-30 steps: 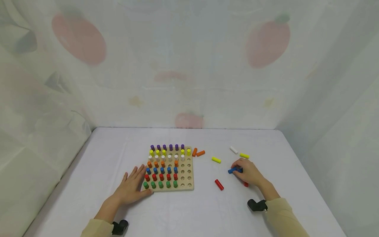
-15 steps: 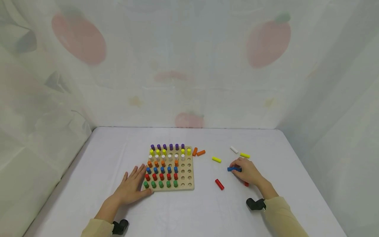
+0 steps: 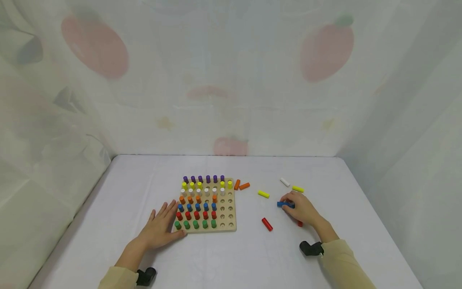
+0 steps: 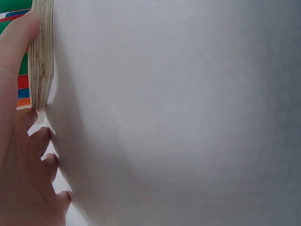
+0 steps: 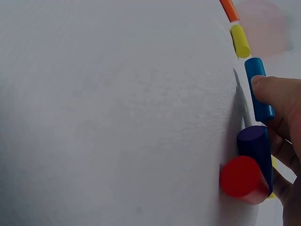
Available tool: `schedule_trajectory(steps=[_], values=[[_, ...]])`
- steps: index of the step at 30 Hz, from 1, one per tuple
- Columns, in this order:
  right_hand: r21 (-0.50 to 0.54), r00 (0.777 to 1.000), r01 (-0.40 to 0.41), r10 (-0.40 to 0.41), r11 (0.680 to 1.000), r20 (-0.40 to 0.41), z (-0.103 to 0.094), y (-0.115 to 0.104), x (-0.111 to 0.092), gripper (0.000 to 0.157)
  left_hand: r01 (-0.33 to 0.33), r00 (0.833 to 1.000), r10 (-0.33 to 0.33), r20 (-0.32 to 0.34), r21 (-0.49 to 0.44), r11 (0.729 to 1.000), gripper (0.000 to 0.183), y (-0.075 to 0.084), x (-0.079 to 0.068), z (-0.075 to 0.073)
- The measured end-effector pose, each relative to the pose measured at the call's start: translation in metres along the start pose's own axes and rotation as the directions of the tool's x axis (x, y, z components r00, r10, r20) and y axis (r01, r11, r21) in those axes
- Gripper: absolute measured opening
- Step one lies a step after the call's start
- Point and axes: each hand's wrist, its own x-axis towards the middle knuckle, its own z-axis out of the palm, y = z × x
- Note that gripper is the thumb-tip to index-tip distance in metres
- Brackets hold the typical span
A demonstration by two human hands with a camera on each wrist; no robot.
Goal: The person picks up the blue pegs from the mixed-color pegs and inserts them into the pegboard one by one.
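A pegboard (image 3: 227, 229) of pale wood stands left of centre on the table, with rows of purple, yellow, white, orange, blue, red and green pegs. My left hand (image 3: 157, 230) lies along its left edge, fingers straight and thumb on the near corner. In the left wrist view the thumb (image 4: 28, 28) touches the board's layered edge (image 4: 41, 66). My right hand (image 3: 301, 207) pinches a blue peg (image 5: 257, 89) between thumb and fingers. Below it in the right wrist view are a dark purple-blue peg (image 5: 254, 141) and a red peg (image 5: 241, 178), close by the fingers.
Loose pegs lie right of the board: two orange pegs (image 3: 244, 186), a yellow peg (image 3: 263, 194), another yellow peg (image 3: 297, 189), a white peg (image 3: 284, 182) and a red peg (image 3: 267, 224). Pale curtains (image 3: 231, 80) surround the table at the back and sides.
The blue peg in my right hand has shifted slightly away from me and turned from slanted to nearly crosswise. My left hand and the board stay as they were.
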Motion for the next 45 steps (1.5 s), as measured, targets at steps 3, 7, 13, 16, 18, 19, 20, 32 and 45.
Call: schedule_trajectory(steps=[3, 7, 13, 16, 18, 19, 20, 32, 45], values=[[0.008, 1.000, 0.022, -0.022, 1.000, -0.015, 0.000, 0.000, 0.001, 0.015, 0.002, 1.000, -0.002, 0.006, 0.005, 1.000, 0.099, -0.001, 0.001, 0.001], [0.019, 0.998, 0.057, -0.057, 0.998, -0.035, -0.001, -0.002, 0.003, 0.015, 0.007, 1.000, -0.007, 0.013, 0.011, 1.000, 0.099, -0.003, 0.003, 0.002], [0.046, 0.995, 0.087, -0.084, 0.995, -0.047, -0.001, -0.010, 0.008, 0.016, 0.009, 1.000, -0.009, 0.021, -0.001, 1.000, 0.100, -0.004, 0.003, 0.003], [0.066, 0.994, 0.100, -0.096, 0.993, -0.055, 0.000, -0.014, 0.011, 0.016, 0.002, 1.000, -0.002, 0.012, -0.002, 1.000, 0.100, -0.004, 0.003, 0.004], [0.078, 0.993, 0.104, -0.100, 0.991, -0.058, 0.001, -0.016, 0.012, 0.017, 0.000, 1.000, 0.000, 0.008, -0.002, 1.000, 0.099, -0.004, 0.003, 0.004], [0.086, 0.993, 0.105, -0.100, 0.991, -0.059, 0.001, -0.018, 0.013, 0.017, -0.002, 1.000, 0.002, 0.005, -0.001, 1.000, 0.099, -0.004, 0.003, 0.004], [0.088, 0.993, 0.106, -0.101, 0.990, -0.061, 0.001, -0.019, 0.014, 0.017, -0.005, 1.000, 0.005, 0.003, 0.000, 1.000, 0.099, -0.004, 0.003, 0.004], [0.145, 0.995, 0.098, -0.093, 0.985, -0.036, 0.010, -0.036, 0.023, 0.020, 0.006, 1.000, -0.006, 0.022, 0.008, 1.000, 0.100, -0.003, 0.003, 0.001], [0.180, 0.984, 0.177, -0.172, 0.968, -0.042, 0.025, -0.055, 0.034, 0.023, 0.016, 0.999, -0.016, 0.030, -0.012, 1.000, 0.099, 0.002, 0.000, -0.004]])
